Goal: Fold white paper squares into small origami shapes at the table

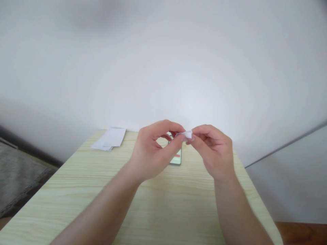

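A small folded piece of white paper (188, 134) is held up above the table between my two hands. My left hand (155, 149) pinches its left end between thumb and forefinger. At the other end, my right hand (214, 149) has thumb and fingertips closed on the paper. Below and behind the hands lies a phone (176, 160) with a lit, pale green screen and a reddish bar; my left hand and the paper cover much of it.
Several loose sheets of white paper (113, 137) lie overlapping at the back left of the light wooden table (168, 211). A white wall (163, 68) rises right behind the table. A grey patterned surface (20, 173) shows lower down at the left.
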